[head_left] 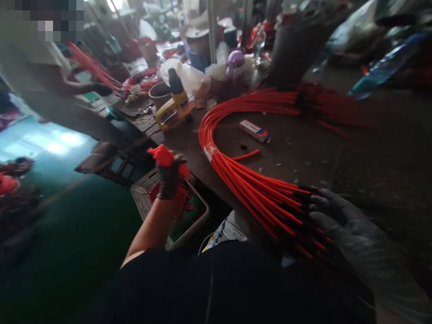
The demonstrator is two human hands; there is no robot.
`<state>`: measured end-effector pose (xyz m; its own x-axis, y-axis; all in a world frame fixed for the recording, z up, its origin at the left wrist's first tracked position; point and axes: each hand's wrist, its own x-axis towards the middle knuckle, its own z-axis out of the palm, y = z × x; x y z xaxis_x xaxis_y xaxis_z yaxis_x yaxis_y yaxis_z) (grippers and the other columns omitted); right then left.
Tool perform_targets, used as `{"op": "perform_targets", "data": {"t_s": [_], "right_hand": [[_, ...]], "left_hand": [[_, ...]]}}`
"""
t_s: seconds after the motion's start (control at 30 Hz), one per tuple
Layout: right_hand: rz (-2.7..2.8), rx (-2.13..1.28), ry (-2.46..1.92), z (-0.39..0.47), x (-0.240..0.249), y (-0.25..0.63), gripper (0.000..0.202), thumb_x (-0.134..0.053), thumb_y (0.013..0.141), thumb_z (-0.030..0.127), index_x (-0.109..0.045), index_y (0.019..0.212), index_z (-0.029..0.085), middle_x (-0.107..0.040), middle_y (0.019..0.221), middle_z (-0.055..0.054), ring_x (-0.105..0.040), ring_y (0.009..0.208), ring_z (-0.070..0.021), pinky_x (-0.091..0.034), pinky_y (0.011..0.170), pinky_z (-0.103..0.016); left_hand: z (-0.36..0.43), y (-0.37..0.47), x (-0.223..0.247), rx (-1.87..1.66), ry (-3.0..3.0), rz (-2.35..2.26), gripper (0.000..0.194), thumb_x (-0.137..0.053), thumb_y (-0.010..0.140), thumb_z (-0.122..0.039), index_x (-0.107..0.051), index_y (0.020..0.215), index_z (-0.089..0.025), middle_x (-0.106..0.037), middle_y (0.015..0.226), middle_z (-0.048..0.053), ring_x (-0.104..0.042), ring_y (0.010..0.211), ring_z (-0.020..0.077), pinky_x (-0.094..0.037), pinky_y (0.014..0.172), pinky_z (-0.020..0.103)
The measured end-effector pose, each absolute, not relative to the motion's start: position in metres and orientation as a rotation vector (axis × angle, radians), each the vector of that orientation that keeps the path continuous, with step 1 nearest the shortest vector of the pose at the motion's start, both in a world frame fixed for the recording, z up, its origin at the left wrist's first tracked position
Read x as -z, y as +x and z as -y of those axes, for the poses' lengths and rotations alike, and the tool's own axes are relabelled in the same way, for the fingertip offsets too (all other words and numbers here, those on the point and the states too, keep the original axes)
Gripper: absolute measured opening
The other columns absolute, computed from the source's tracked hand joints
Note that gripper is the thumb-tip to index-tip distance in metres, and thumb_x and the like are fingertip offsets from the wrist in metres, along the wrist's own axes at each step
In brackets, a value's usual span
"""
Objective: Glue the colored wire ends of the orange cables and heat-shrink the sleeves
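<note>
My left hand, in a dark glove, is closed round a crumpled bright red bundle; motion blur hides what kind it is. Below that hand is a pale plastic crate with thin red pieces inside. A thick bunch of red cables curves over the dark table, bound with clear tape. Its near ends are black and fan out toward me. My right hand, in a grey glove, lies by these black ends with its fingers stretched out; I cannot tell whether they touch.
On the table lie a small red, white and blue box and a short red piece. A yellow and black tool stands farther back. At the left, a co-worker holds more red cables. A clear bottle is at right.
</note>
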<state>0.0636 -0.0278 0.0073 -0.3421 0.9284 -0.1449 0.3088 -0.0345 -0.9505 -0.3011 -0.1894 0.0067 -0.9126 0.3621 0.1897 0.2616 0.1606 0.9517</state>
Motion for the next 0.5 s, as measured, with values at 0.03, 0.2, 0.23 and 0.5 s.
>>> {"op": "perform_targets", "data": {"t_s": [0.03, 0.2, 0.23, 0.5], "right_hand": [[1.629, -1.336, -1.352, 0.028, -0.007, 0.072, 0.079, -0.084, 0.05, 0.062, -0.07, 0.121, 0.029, -0.074, 0.12, -0.007, -0.072, 0.111, -0.0312, -0.058, 0.103, -0.047], [1.612, -1.295, -1.275, 0.036, 0.0, 0.073, 0.054, -0.08, 0.062, 0.061, -0.075, 0.103, 0.027, -0.077, 0.104, -0.005, -0.074, 0.095, -0.0261, -0.061, 0.098, -0.046], [1.625, -1.347, -1.222, 0.039, 0.001, 0.067, 0.054, -0.08, 0.065, 0.061, -0.074, 0.107, 0.027, -0.077, 0.107, -0.005, -0.074, 0.097, -0.0254, -0.062, 0.097, -0.044], [1.858, -1.512, -0.886, 0.05, -0.009, 0.059, 0.046, -0.073, 0.086, 0.05, -0.07, 0.124, 0.025, -0.075, 0.117, -0.007, -0.072, 0.108, -0.0225, -0.062, 0.093, -0.036]], "left_hand": [[0.207, -0.321, -0.001, -1.736, 0.546, -2.582, 0.057, -0.065, 0.088, -0.056, -0.056, 0.128, -0.017, -0.068, 0.117, 0.017, -0.067, 0.115, 0.0328, -0.053, 0.103, 0.056], [0.184, -0.32, 0.008, -1.038, 1.068, -3.041, 0.073, -0.085, 0.073, -0.038, -0.056, 0.134, -0.01, -0.057, 0.143, 0.023, -0.047, 0.143, 0.0365, -0.037, 0.123, 0.051], [0.155, -0.306, 0.007, -0.953, 1.316, -2.937, 0.062, -0.076, 0.082, -0.033, -0.056, 0.136, -0.011, -0.06, 0.14, 0.019, -0.054, 0.138, 0.0293, -0.042, 0.12, 0.043], [-0.005, -0.242, -0.027, -0.084, 1.97, -2.376, 0.026, -0.064, 0.084, -0.02, -0.074, 0.106, -0.01, -0.075, 0.106, 0.015, -0.073, 0.104, 0.0263, -0.056, 0.089, 0.031]]}}
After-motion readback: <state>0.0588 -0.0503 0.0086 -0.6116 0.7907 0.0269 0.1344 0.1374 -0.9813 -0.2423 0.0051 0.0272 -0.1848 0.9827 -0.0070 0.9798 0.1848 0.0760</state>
